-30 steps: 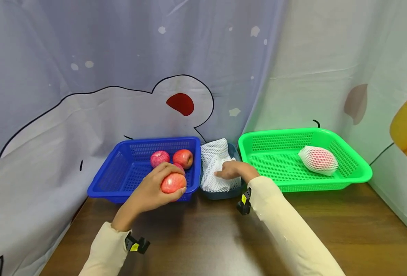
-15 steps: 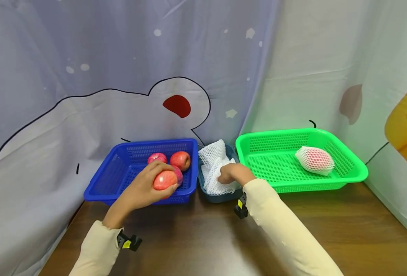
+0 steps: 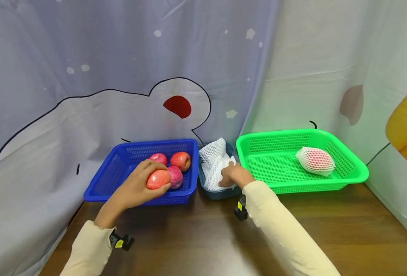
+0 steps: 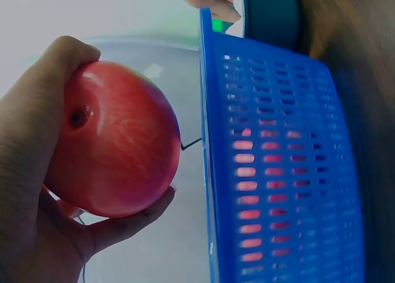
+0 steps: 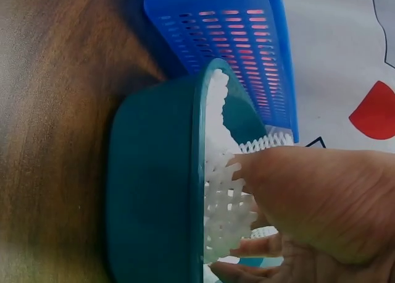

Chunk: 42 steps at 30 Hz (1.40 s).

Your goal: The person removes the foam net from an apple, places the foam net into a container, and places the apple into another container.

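Patterned curtain at 12 o'clock, behind everything. Brown worktop under the lot, running out to 6 o'clock. Green basket at 3 o'clock of the tub, just beside it. Blue basket at the tub's 9 o'clock, also just beside. Tub is dark teal, holds white foam nets; pile pokes above the rim at 11 o'clock. Left hand: grip clamped round a red apple, near the blue basket's 4 o'clock in head view. Right hand: fingers in among the nets; can't tell if grip is pinched or loose. Netted apple lies in green basket, toward 3 o'clock. Three loose apples in blue basket, 2 to 3 o'clock.
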Each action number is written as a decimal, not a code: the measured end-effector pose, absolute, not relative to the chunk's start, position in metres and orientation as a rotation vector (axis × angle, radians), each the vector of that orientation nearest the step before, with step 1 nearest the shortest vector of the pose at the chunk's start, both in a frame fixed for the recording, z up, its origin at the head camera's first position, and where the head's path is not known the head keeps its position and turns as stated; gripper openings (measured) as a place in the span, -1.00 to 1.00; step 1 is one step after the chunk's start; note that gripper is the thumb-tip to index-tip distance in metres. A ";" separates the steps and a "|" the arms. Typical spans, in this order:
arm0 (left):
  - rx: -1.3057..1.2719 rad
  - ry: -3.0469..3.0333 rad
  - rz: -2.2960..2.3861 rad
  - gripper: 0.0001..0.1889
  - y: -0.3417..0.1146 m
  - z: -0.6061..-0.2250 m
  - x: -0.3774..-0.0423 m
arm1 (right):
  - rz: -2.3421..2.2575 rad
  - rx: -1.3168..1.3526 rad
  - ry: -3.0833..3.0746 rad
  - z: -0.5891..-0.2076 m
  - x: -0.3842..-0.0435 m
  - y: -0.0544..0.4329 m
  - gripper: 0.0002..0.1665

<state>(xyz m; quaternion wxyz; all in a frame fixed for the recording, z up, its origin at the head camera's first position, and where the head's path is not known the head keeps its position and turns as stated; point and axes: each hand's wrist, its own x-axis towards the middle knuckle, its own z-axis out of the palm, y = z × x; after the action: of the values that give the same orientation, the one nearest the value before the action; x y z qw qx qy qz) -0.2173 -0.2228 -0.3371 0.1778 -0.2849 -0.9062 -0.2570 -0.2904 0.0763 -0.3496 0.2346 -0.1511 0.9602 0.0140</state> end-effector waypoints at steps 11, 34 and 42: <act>-0.806 -2.633 -0.634 -0.53 -0.234 -0.325 -0.235 | -0.012 -0.464 2.701 -0.363 -0.293 0.075 -0.66; -0.800 -2.810 -0.560 -0.58 -0.242 -0.318 -0.257 | 0.002 -0.454 2.702 -0.363 -0.289 0.078 -0.65; -0.784 -2.866 -0.541 -0.53 -0.242 -0.319 -0.266 | 0.002 -0.421 2.643 -0.350 -0.279 0.080 -0.67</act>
<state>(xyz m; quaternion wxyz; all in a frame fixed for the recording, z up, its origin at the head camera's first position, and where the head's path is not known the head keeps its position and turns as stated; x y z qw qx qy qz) -0.2662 -0.2418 -0.3194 0.0605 -0.2589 -0.9473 -0.1788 -0.2786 0.0796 -0.3497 0.2307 -0.1530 0.9609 0.0007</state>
